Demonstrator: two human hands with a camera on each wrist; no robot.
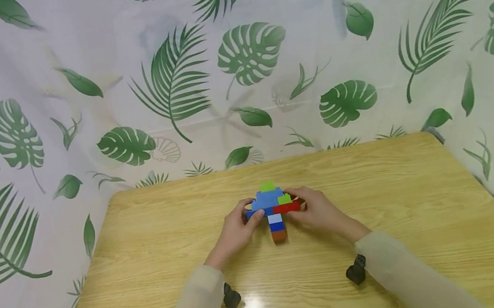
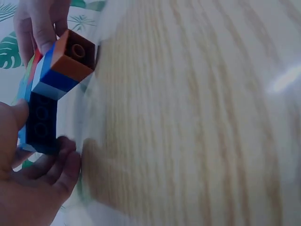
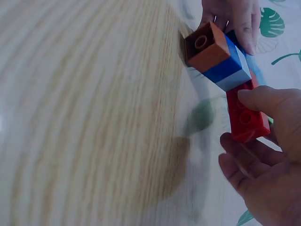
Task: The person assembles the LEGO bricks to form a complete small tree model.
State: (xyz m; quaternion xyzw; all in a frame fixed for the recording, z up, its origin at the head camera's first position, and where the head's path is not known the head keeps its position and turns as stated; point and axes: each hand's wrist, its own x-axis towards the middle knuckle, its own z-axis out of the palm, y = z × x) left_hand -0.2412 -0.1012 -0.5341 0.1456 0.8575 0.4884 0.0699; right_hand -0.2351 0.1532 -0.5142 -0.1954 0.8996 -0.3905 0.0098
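A tree-shaped toy brick build (image 1: 267, 201) is gripped at both ends of its wide bottom row. It tapers from blue bricks up to a lime-green top brick (image 1: 266, 186). My left hand (image 1: 238, 227) pinches the dark blue end, thumb on the near face. At the other end my right hand (image 1: 317, 211) holds the red brick (image 3: 247, 117) between thumb and fingers. A narrow stem of light blue, dark blue and brown bricks (image 1: 279, 236) sticks out from the bottom row. The hollow underside of the brown brick (image 2: 74, 52) shows in both wrist views.
Under the hands is a wood-grain table (image 1: 379, 181), its far edge against a white leaf-print cloth (image 1: 203, 128). Black devices are strapped at the left wrist (image 1: 231, 296) and right wrist (image 1: 357, 270). Light glares off the near tabletop.
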